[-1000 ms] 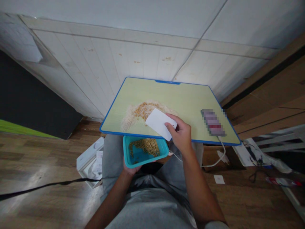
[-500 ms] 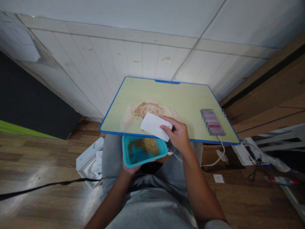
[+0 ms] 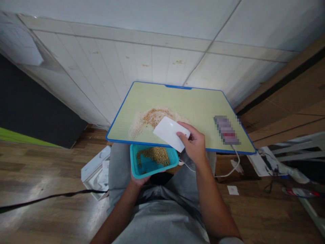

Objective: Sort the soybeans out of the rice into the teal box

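Note:
My left hand (image 3: 140,180) grips a teal plastic container (image 3: 175,159) from below, close under the table's front edge; most of its fingers are hidden. Round yellowish beans (image 3: 159,155) that look like soybeans cover part of the container's floor. My right hand (image 3: 195,142) pinches a white card (image 3: 170,130) between thumb and fingers, tilted over the near part of the table. Just beyond the card, a pile of rice-like pale grains (image 3: 138,123) spreads over the table, with orange-yellow beans (image 3: 149,117) mixed into its middle.
The small table (image 3: 198,101) has a pale green top and a blue rim against the wall. A pixelated phone-like object (image 3: 226,130) lies on its right, with a white cable (image 3: 238,159). Cardboard boxes (image 3: 286,98) stand at right, an opened white box (image 3: 98,173) at lower left.
My right hand and the card have moved slightly to the right and away from me. The container in my left hand stays in place.

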### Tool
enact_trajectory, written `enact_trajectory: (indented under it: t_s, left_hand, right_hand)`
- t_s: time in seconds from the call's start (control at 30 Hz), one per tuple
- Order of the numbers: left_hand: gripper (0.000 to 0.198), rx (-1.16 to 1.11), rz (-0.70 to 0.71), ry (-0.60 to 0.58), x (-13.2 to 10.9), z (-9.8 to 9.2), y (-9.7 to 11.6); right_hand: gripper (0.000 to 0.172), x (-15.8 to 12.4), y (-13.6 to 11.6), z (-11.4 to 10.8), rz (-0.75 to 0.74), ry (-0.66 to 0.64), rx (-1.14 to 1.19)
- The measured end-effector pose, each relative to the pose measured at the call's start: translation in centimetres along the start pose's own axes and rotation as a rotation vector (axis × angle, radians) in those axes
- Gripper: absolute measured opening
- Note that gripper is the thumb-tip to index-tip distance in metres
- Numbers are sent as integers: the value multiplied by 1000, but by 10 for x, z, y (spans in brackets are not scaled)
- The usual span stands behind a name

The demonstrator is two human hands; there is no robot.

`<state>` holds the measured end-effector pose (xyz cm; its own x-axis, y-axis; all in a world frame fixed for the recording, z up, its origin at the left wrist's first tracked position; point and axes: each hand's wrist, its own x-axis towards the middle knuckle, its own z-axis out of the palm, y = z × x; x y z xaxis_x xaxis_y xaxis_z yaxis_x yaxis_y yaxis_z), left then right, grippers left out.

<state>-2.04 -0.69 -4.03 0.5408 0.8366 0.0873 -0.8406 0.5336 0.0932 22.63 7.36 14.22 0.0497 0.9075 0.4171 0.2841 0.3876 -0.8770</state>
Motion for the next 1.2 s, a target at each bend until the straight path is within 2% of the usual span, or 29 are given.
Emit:
enact_trajectory:
  t_s: [0.07,0.17,0.4,0.57,0.87,1.0,1.2]
  left_hand:
    - [87,4,20,-22,-2,-3,1]
    - [90,8,26,-38,-3,-5,1]
    - [80,72,-4,72,0,3,2]
    - [77,74,9,105,-2,4,3]
    - [82,16,5,82,-2,-9,1]
    - [85,13,1,66,-2,-5,2]
    - [86,13,3,14,-1,3,1]
  right_hand:
    - [35,-2,2,1,29,150,-13]
    - [37,-8,1,5,48,222,-70]
    - [36,-24,-18,27,-28,69,-111]
    - [35,-27,-20,38,-31,28,-134]
    - [40,-22,-9,13,69,185,-302]
    - [41,-19,-6,6,86,209,-319]
    - [42,-15,-6,6,97,247,-357]
